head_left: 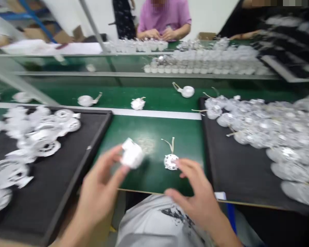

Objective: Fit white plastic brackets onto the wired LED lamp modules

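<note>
My left hand [103, 181] pinches a white plastic housing [132, 154] between thumb and fingers, held above the green work surface. Blur hides the housing's finer shape. On the green surface to its right lies a small round white disc [171, 162] with dark slots and two pale wires pointing away from me. The fingertips of my right hand [195, 192] reach the disc's right edge; whether they touch it I cannot tell. That hand is open, its thumb well apart from the fingers.
A black tray [74, 181] of white ring-shaped parts [43, 133] stands left. Another black tray [229, 171] with many clear-and-white wired parts [262, 127] is at right. Three white pieces lie beyond the white strip [157, 113]. Across the bench a person in pink [167, 17] handles something.
</note>
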`<act>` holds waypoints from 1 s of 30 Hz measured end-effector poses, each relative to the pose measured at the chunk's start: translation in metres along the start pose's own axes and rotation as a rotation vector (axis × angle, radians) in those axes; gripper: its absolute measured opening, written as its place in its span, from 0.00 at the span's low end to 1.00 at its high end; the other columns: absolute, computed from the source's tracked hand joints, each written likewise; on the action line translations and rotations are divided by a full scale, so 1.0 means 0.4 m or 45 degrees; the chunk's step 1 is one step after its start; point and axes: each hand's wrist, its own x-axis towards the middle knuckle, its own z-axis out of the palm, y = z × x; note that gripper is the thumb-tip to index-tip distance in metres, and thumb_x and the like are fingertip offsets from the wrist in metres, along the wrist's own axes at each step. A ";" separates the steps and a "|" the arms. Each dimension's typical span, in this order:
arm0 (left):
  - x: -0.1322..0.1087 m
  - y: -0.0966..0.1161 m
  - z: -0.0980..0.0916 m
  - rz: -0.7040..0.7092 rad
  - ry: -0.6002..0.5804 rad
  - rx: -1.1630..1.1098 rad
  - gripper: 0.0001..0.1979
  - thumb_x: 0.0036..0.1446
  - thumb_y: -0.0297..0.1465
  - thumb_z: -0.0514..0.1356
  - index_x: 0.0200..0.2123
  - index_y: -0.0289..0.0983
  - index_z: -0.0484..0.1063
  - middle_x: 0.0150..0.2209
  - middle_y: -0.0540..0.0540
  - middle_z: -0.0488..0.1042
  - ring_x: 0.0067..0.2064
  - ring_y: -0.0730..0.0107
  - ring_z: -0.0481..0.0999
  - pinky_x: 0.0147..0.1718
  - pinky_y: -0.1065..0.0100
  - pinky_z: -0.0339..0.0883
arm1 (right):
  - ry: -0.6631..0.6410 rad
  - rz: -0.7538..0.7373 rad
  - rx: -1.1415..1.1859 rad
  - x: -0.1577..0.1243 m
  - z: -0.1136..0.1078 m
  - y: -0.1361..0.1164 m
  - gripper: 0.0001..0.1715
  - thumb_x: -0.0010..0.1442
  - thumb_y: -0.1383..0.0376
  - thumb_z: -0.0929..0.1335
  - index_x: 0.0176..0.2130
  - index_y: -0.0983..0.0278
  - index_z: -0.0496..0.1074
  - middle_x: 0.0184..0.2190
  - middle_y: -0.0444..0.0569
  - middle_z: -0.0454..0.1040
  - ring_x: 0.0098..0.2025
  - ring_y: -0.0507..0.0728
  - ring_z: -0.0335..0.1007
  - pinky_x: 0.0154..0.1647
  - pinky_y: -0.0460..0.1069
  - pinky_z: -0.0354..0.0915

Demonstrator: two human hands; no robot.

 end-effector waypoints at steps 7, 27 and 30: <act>-0.080 0.067 0.229 -0.236 -0.833 -1.004 0.29 0.69 0.43 0.62 0.69 0.45 0.65 0.45 0.41 0.79 0.45 0.58 0.82 0.48 0.55 0.78 | -0.064 0.029 -0.012 0.020 -0.053 -0.024 0.39 0.63 0.59 0.77 0.68 0.56 0.64 0.62 0.56 0.71 0.63 0.63 0.72 0.63 0.56 0.73; 0.034 -0.034 0.296 0.668 -0.527 0.242 0.55 0.62 0.32 0.67 0.78 0.47 0.31 0.59 0.40 0.74 0.59 0.47 0.70 0.63 0.45 0.58 | -0.259 0.086 -0.268 0.110 0.004 0.036 0.31 0.61 0.54 0.79 0.59 0.58 0.73 0.54 0.50 0.80 0.55 0.63 0.76 0.59 0.59 0.73; 0.034 -0.031 0.298 0.663 -0.530 0.241 0.54 0.62 0.31 0.67 0.78 0.47 0.32 0.59 0.39 0.74 0.59 0.47 0.70 0.64 0.44 0.57 | -0.248 0.105 -0.255 0.109 0.006 0.036 0.30 0.62 0.56 0.79 0.59 0.59 0.73 0.54 0.50 0.80 0.55 0.63 0.76 0.58 0.58 0.73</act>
